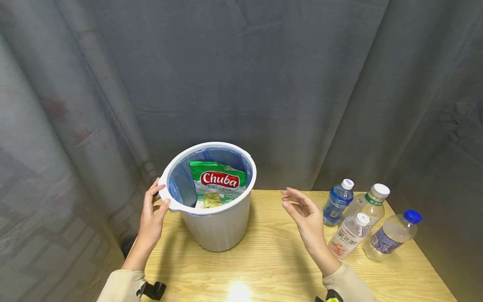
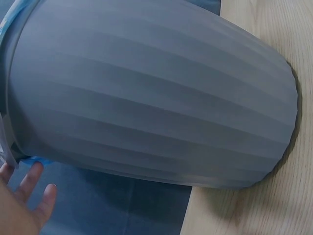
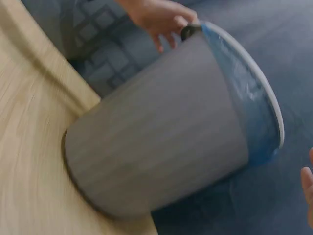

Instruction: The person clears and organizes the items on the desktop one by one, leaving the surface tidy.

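Head view: left hand (image 1: 151, 218) fingers clasp ribbed white bin's (image 1: 215, 226) rim; right hand (image 1: 305, 214) fingers loosely apart.

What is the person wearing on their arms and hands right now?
Both hands are bare: no gloves or rings visible. The left hand and the right hand come out of beige long sleeves. Each wrist carries a small black clip-like mount; the right one shows a bit of yellow.

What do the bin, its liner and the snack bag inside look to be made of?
Bin: likely matte white moulded plastic, judging by its ribbed wall and smooth rim. Liner: thin blue plastic film, translucent and wrinkled, folded over the rim. Snack bag: glossy printed plastic or foil laminate, creased and shiny.
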